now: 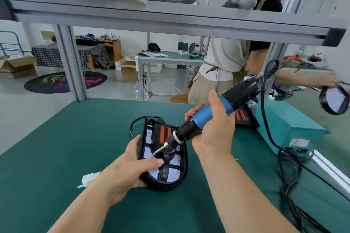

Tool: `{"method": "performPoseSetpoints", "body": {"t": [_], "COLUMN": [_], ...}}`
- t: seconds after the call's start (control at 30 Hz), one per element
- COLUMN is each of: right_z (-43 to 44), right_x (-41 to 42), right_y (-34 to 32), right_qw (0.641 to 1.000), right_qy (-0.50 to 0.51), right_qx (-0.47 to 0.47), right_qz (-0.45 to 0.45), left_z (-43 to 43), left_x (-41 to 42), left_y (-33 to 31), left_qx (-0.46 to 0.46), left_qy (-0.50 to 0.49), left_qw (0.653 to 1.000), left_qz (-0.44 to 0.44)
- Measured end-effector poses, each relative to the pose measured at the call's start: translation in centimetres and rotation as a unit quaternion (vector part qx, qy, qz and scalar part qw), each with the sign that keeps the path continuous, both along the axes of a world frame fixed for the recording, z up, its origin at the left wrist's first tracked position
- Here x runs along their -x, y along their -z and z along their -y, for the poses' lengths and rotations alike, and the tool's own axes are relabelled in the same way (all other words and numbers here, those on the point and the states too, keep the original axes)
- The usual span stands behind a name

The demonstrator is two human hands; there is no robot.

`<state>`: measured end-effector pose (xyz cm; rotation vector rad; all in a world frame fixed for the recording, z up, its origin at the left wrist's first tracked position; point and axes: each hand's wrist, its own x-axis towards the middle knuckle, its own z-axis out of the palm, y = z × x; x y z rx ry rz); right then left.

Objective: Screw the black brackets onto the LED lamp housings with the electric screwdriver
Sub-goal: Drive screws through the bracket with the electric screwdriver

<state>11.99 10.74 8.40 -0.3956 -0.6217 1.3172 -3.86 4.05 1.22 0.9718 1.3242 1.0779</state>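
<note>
lamp housing (184,159) lies about the middle of the green worktop (75,138). i see my left hand (125,172) gripping its near left rim, thumb laid across the white panel just beside the black bracket (166,166). my right hand (214,132) is wrapped tight round the blue barrel of the electric screwdriver (206,117), which tilts with its bit tip down on the housing close to that thumb. a second housing (244,117) sits toward the far right edge against a teal power box (289,126). a white plastic piece (89,178) lies beside my left wrist.
</note>
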Motion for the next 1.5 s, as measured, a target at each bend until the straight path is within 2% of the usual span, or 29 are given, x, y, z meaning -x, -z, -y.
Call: {"method": "performPoseSetpoints", "body": {"t": [0.1, 0.3, 0.43, 0.73, 0.97, 1.27, 1.5], "right_z": [0.0, -0.1, -0.1, 0.6, 1.0, 0.6, 0.6], "right_x": [0.5, 0.3, 0.6, 1.5, 2.8, 2.7, 2.8], "right_y": [0.4, 0.9, 1.1, 0.3, -0.9, -1.0, -0.8], "right_qw": [1.000, 1.000, 0.999, 0.994, 0.969, 0.975, 0.973], "right_qy": [0.007, 0.010, 0.005, -0.001, -0.032, -0.038, -0.035], "right_qx": [0.002, 0.008, -0.002, -0.071, -0.151, -0.125, -0.140], "right_qz": [0.018, 0.025, 0.034, 0.088, 0.191, 0.178, 0.181], "left_z": [0.4, 0.5, 0.6, 0.8, 1.1, 1.1, 1.1], "left_x": [0.0, -0.4, -0.5, -0.6, -0.7, -0.7, -0.8], "left_y": [0.1, -0.2, -0.3, -0.7, -1.2, -1.3, -1.4], "left_qx": [-0.036, -0.083, -0.077, -0.074, -0.103, -0.088, -0.073], "left_qy": [0.058, 0.075, 0.061, 0.059, 0.064, 0.058, 0.053], "left_qw": [0.997, 0.993, 0.995, 0.995, 0.991, 0.992, 0.994], "left_qz": [-0.019, -0.024, -0.030, -0.041, -0.058, -0.064, -0.062]}}
